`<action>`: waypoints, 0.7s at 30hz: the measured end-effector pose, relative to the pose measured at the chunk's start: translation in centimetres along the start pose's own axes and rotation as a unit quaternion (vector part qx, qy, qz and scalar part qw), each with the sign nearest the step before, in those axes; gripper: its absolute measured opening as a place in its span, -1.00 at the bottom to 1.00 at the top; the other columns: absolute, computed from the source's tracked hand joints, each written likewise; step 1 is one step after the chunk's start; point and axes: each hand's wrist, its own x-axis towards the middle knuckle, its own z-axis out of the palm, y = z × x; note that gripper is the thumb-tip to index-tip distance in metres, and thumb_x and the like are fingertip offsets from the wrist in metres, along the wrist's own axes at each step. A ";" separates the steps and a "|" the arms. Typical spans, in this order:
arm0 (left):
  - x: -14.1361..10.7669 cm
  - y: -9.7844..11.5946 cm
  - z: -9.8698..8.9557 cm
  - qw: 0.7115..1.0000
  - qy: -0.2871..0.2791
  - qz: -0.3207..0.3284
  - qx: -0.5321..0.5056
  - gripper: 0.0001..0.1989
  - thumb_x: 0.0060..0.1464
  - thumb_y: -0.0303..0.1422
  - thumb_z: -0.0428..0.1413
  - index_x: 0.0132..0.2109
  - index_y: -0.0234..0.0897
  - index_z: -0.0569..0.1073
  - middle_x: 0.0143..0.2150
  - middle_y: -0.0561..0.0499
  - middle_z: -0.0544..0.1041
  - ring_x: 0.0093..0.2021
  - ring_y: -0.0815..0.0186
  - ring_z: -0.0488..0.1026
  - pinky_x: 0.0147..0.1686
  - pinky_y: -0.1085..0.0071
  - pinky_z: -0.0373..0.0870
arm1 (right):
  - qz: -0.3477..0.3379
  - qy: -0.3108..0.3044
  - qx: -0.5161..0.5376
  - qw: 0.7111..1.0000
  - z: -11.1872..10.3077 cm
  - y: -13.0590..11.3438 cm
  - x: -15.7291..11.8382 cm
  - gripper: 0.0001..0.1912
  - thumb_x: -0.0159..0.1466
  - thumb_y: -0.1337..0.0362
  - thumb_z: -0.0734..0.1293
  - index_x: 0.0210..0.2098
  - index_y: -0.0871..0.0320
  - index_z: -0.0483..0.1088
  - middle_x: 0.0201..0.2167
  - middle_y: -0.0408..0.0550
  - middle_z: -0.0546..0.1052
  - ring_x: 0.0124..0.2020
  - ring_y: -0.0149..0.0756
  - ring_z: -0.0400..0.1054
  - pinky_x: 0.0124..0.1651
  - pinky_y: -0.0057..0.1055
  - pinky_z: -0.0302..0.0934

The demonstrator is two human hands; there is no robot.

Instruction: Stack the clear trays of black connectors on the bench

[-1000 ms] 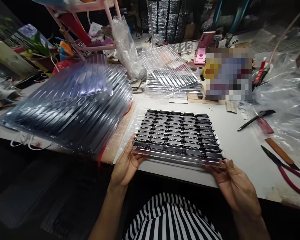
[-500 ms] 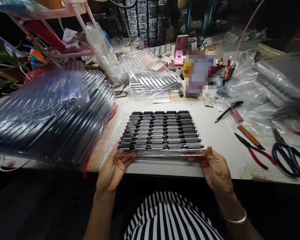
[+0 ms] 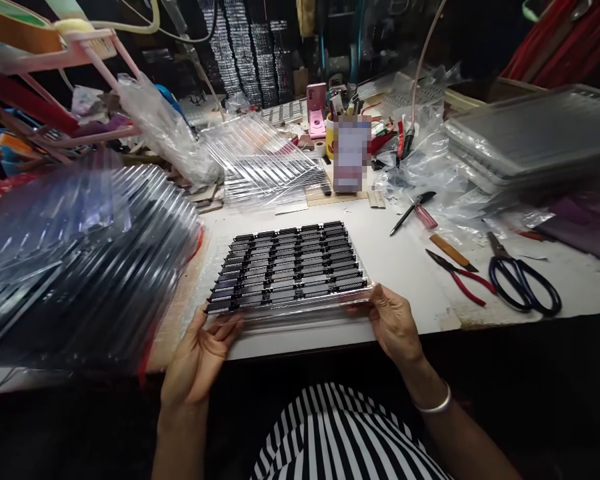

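Grip of left hand (image 3: 196, 357) and right hand (image 3: 394, 321) clamped on near corners of clear tray (image 3: 285, 302); pliers (image 3: 457, 277) and scissors (image 3: 523, 277) right of tray on desk (image 3: 405, 287).

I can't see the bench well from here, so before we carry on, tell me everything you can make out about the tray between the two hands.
The clear, shiny tray, seemingly thin plastic, holds black comb-like parts in five columns. It looks roughly level, above the white bench top near its front edge. The left hand grips its near-left corner, the right hand its near-right.
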 end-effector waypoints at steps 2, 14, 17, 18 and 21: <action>-0.2 0.2 0.3 1.000 0.009 0.008 0.002 -0.67 0.24 -0.48 -0.16 -0.46 -0.30 0.36 -0.37 -0.09 0.60 -0.31 0.17 0.58 -0.28 0.24 0.54 | 0.001 0.004 0.003 1.000 0.0 0.0 0.0 -0.65 0.33 0.02 0.23 -0.35 0.11 0.52 -0.40 -0.03 0.52 -0.32 -0.17 0.41 -0.30 -0.30 0.33; -1.2 1.0 0.9 0.997 -0.069 0.037 0.020 -0.85 0.22 -0.36 -0.03 -0.15 -0.26 0.40 -0.33 -0.13 0.61 -0.20 0.09 0.57 -0.15 0.15 0.46 | 0.010 0.044 0.028 0.999 -0.1 -0.2 -0.2 -0.65 0.28 -0.01 0.29 -0.37 0.13 0.52 -0.46 -0.04 0.55 -0.42 -0.16 0.44 -0.34 -0.24 0.37; -1.5 1.1 1.1 0.995 -0.083 0.043 0.023 -0.89 0.19 -0.38 -0.01 -0.20 -0.27 0.40 -0.37 -0.12 0.60 -0.22 0.10 0.57 -0.10 0.11 0.43 | 0.007 0.048 0.032 0.998 -0.3 0.0 -0.3 -0.64 0.29 0.00 0.30 -0.38 0.15 0.52 -0.41 -0.02 0.57 -0.39 -0.17 0.46 -0.34 -0.29 0.37; -1.6 1.1 1.1 0.995 -0.087 0.045 0.025 -0.90 0.18 -0.39 -0.01 -0.26 -0.28 0.39 -0.40 -0.11 0.60 -0.23 0.11 0.58 -0.09 0.11 0.43 | 0.007 0.052 0.033 0.998 -0.4 0.1 -0.3 -0.64 0.29 0.01 0.29 -0.38 0.16 0.52 -0.41 -0.01 0.57 -0.38 -0.18 0.47 -0.34 -0.31 0.37; -1.8 1.3 1.4 0.994 -0.095 0.046 0.029 -0.86 0.15 -0.44 -0.01 -0.39 -0.29 0.34 -0.43 -0.12 0.59 -0.23 0.10 0.58 -0.05 0.12 0.40 | 0.013 0.060 0.033 0.998 -0.6 0.2 -0.3 -0.62 0.29 0.00 0.29 -0.39 0.18 0.52 -0.42 0.00 0.58 -0.37 -0.21 0.48 -0.32 -0.38 0.37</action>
